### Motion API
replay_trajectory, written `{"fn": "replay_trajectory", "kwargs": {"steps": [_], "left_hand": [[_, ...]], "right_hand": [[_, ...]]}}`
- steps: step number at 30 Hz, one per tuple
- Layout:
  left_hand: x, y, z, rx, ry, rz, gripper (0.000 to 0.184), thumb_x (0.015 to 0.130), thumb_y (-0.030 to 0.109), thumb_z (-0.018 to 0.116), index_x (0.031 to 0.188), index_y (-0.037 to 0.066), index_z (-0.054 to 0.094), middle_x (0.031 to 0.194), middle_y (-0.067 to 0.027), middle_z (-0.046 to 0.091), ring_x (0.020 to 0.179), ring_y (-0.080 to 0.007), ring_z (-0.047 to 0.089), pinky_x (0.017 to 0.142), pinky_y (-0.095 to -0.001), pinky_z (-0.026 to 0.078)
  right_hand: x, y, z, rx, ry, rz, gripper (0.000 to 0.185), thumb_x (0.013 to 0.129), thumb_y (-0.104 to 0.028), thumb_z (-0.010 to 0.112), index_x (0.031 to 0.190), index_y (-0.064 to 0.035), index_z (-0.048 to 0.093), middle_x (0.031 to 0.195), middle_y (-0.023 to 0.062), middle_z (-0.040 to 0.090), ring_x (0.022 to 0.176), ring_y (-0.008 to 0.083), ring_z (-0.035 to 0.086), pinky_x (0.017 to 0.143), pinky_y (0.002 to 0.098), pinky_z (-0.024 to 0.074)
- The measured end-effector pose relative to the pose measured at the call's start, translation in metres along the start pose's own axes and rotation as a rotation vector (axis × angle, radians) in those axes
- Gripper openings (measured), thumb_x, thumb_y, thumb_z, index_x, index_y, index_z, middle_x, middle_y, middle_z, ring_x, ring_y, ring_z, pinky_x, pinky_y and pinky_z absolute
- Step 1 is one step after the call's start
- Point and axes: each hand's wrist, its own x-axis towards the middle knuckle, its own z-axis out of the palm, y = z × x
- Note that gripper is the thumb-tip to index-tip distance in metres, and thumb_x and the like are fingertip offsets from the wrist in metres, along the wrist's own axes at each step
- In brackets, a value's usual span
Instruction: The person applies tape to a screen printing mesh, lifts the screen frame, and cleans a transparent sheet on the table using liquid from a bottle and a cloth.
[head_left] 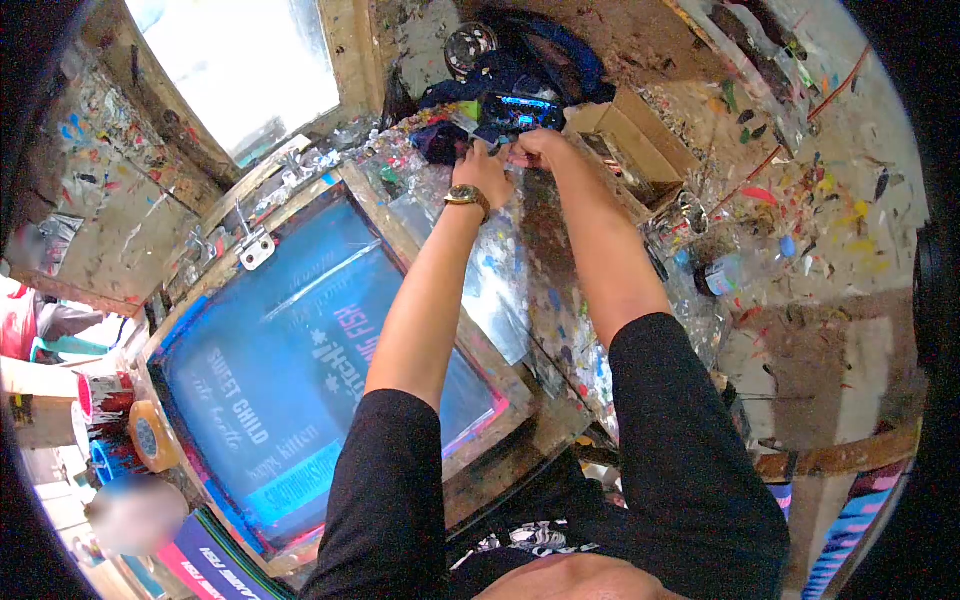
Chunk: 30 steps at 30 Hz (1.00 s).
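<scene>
Both hands meet at the far end of the paint-stained table. My left hand (484, 172), with a gold watch (466, 197) on its wrist, has its fingers bent beside a dark purple cloth (440, 143). My right hand (541, 148) is close by with its fingers pinched together. Something small may be between the two hands, but I cannot make it out. Just beyond them is a dark device with a lit blue screen (525, 112). A blue-meshed printing screen (290, 350) in a wooden frame lies under my left forearm.
An open cardboard box (640, 150) stands right of my right hand. A plastic bottle (718, 276) lies farther right. At left are a red-stained paint can (104, 396), a blue one (116, 460) and a tape roll (152, 437). A metal hinge clamp (257, 248) holds the screen frame's edge.
</scene>
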Motion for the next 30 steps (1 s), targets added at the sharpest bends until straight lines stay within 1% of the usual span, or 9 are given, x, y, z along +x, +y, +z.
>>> {"fn": "replay_trajectory", "kwargs": {"steps": [4,6,15,19,21,24,26,28,30], "left_hand": [[-0.001,-0.002,0.008,0.048,0.101,0.038,0.063,0.082,0.035,0.060,0.143,0.022,0.050,0.137,-0.0250,0.047,0.119,-0.0382,0.054,0.100,-0.0477,0.046],[-0.001,-0.004,0.007,0.054,0.086,0.057,0.062,0.083,0.041,0.058,0.140,0.018,0.049,0.126,-0.0243,0.053,0.117,-0.0409,0.055,0.097,-0.0500,0.048],[0.001,-0.004,0.006,0.036,0.063,0.044,0.061,0.083,0.038,0.057,0.141,0.019,0.053,0.132,-0.0240,0.049,0.121,-0.0377,0.053,0.098,-0.0476,0.046],[-0.001,-0.003,0.007,0.026,0.016,0.020,0.057,0.087,0.040,0.052,0.140,0.020,0.050,0.136,-0.0275,0.048,0.125,-0.0419,0.050,0.101,-0.0481,0.046],[-0.002,-0.006,0.016,0.227,0.100,0.086,0.063,0.086,0.040,0.054,0.142,0.012,0.047,0.138,-0.0268,0.047,0.125,-0.0417,0.049,0.102,-0.0479,0.044],[-0.010,0.007,0.015,0.163,0.138,0.061,0.071,0.084,0.042,0.056,0.141,0.001,0.044,0.140,-0.0270,0.046,0.125,-0.0407,0.048,0.102,-0.0480,0.041],[-0.024,0.027,0.011,0.211,0.124,0.046,0.077,0.081,0.042,0.059,0.139,-0.006,0.043,0.136,-0.0256,0.048,0.123,-0.0389,0.048,0.101,-0.0496,0.040],[-0.052,0.050,0.003,0.279,0.145,0.097,0.077,0.077,0.034,0.063,0.138,-0.008,0.044,0.133,-0.0235,0.052,0.122,-0.0362,0.048,0.100,-0.0495,0.038],[-0.071,0.073,0.005,0.255,0.148,0.096,0.080,0.075,0.037,0.067,0.138,-0.007,0.045,0.134,-0.0224,0.052,0.125,-0.0364,0.046,0.103,-0.0492,0.035]], "right_hand": [[-0.012,-0.005,0.012,-0.121,0.019,-0.018,0.012,0.084,0.000,0.054,0.075,-0.0052,0.060,0.076,0.0073,0.064,0.067,0.0190,0.066,0.062,0.0310,0.0604],[-0.019,-0.009,0.016,-0.191,0.026,-0.029,0.011,0.084,-0.002,0.055,0.075,-0.0050,0.061,0.076,0.0074,0.065,0.066,0.0188,0.066,0.062,0.0312,0.0597],[-0.051,-0.035,0.027,-0.536,0.029,-0.064,0.013,0.085,-0.008,0.058,0.076,-0.0039,0.065,0.076,0.0080,0.068,0.062,0.0177,0.066,0.060,0.0323,0.0565],[-0.083,-0.056,0.035,-0.871,0.007,-0.143,0.015,0.086,-0.011,0.059,0.076,-0.0034,0.067,0.076,0.0083,0.069,0.061,0.0172,0.066,0.059,0.0328,0.0550],[-0.119,-0.068,0.043,-1.088,0.015,-0.213,0.016,0.086,-0.012,0.060,0.076,-0.0032,0.068,0.077,0.0084,0.070,0.060,0.0170,0.066,0.059,0.0330,0.0543],[-0.192,-0.058,0.043,-0.819,0.215,-0.162,0.017,0.087,-0.017,0.062,0.082,-0.0026,0.070,0.078,0.0085,0.071,0.059,0.0164,0.066,0.059,0.0350,0.0521],[-0.245,-0.042,0.018,-0.803,0.374,-0.656,0.021,0.084,-0.026,0.069,0.087,-0.0053,0.071,0.085,0.0158,0.072,0.082,0.0298,0.071,0.077,0.0430,0.0545],[-0.270,-0.005,-0.032,-0.777,0.281,-0.853,0.019,0.085,-0.023,0.068,0.091,-0.0049,0.072,0.085,0.0179,0.071,0.082,0.0298,0.070,0.075,0.0414,0.0543],[-0.319,0.012,-0.066,-0.631,0.093,-0.458,0.019,0.085,-0.021,0.068,0.095,-0.0049,0.072,0.088,0.0163,0.071,0.083,0.0334,0.069,0.079,0.0419,0.0540]]}}
